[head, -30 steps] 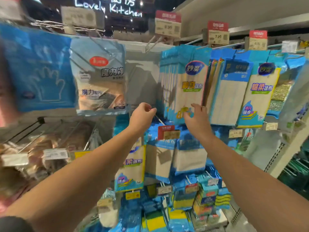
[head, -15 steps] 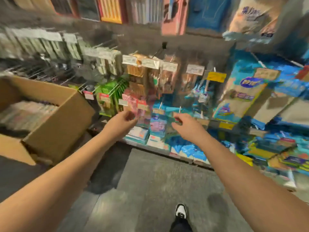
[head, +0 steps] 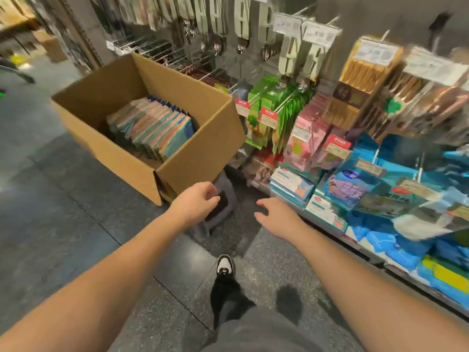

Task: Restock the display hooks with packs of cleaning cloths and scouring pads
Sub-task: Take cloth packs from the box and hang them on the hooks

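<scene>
An open cardboard box (head: 203, 146) stands on a small grey stool (head: 220, 207) left of the display rack. Inside it, several colourful packs of cloths (head: 152, 125) stand on edge in a row. My left hand (head: 195, 203) hovers in front of the box's near corner with its fingers loosely curled and nothing in it. My right hand (head: 275, 214) is held out beside it, fingers relaxed and apart, also holding nothing. Blue cloth packs (head: 380, 184) hang and lie on the rack to the right.
Green packs (head: 276, 110), pink packs (head: 307, 146) and brown packs (head: 365, 80) hang on hooks with price tags. Boxed goods (head: 291, 184) lie on the bottom shelf. My shoe (head: 224, 266) stands on the dark speckled floor. Another carton (head: 52, 47) sits far down the aisle.
My view has swung down and left from the upper cloth hooks to the box. Both hands have left the hooks and dropped, empty, towards the box's near corner.
</scene>
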Motion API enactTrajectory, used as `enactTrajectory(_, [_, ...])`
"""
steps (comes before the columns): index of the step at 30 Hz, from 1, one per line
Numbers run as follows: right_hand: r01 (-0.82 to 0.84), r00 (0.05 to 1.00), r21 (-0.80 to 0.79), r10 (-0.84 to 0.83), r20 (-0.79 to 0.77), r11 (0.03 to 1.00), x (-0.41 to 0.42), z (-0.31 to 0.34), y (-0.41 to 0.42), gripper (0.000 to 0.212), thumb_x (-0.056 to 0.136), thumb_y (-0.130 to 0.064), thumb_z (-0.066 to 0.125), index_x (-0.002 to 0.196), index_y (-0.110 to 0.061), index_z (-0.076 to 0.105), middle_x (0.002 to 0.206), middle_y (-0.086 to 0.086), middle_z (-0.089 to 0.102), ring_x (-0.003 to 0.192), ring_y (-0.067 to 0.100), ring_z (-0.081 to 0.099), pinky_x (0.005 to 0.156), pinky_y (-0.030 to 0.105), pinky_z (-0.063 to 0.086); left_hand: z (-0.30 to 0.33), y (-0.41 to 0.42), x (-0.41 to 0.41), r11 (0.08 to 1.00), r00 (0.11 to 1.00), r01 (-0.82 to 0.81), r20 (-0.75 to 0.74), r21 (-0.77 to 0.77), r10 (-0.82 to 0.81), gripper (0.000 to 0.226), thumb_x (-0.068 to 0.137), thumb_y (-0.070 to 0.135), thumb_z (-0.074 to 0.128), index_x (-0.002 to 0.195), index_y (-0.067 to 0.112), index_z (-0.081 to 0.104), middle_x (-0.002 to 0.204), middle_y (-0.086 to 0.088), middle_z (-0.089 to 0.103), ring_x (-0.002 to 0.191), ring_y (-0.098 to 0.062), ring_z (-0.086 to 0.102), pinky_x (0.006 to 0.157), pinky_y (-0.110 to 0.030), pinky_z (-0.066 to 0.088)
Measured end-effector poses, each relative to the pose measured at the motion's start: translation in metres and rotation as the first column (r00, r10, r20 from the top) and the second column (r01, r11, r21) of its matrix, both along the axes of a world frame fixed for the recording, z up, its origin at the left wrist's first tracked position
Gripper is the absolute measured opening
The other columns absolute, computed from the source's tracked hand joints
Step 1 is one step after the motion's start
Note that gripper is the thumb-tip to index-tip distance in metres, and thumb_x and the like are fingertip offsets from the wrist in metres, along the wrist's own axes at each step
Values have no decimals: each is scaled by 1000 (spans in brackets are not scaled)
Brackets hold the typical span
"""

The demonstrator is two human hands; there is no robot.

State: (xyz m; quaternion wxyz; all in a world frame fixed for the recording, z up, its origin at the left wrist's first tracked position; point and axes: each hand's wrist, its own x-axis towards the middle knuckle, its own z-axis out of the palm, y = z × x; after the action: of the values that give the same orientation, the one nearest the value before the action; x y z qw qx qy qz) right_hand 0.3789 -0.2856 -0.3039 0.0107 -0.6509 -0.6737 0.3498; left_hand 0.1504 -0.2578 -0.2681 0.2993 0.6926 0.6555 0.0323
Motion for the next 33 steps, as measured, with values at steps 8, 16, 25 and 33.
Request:
enactTrajectory(8, [39,994,-50,-44,-104,998,-121,0,144,51,101,-34,50,149,-19,41,150,0,43,130,18,50,104,35,44,4,139,-116,988,984,-154,86,-6,154,17,101,38,52,109,28,63,102,10,64,94,-14,60,80,-31,47])
enactTrajectory(16, [188,931,-27,-187,-314,982,-235,10,251,47,99,-27,52,144,-18,44,139,-1,43,128,15,48,107,34,41,-26,276,-196,941,915,-286,239,-183,325,12,97,30,57,91,22,62,78,8,64,75,-12,60,62,-22,42])
enactTrajectory(25, [599,753,-327,-653,-81,731,-336,-66,329,58,98,-28,51,149,-6,34,150,13,35,133,27,44,102,28,37,-115,396,-229,880,978,19,192,-475,83,19,99,25,53,108,11,63,103,-8,66,88,-24,66,71,-21,53])
enactTrajectory(33, [866,411,-359,-905,114,348,-369,-138,333,61,94,-26,52,149,-10,30,150,16,34,133,32,40,107,36,38,-176,432,-206,727,971,216,224,-652,-86,37,100,29,59,130,9,50,116,-7,60,88,-18,56,67,-20,47])
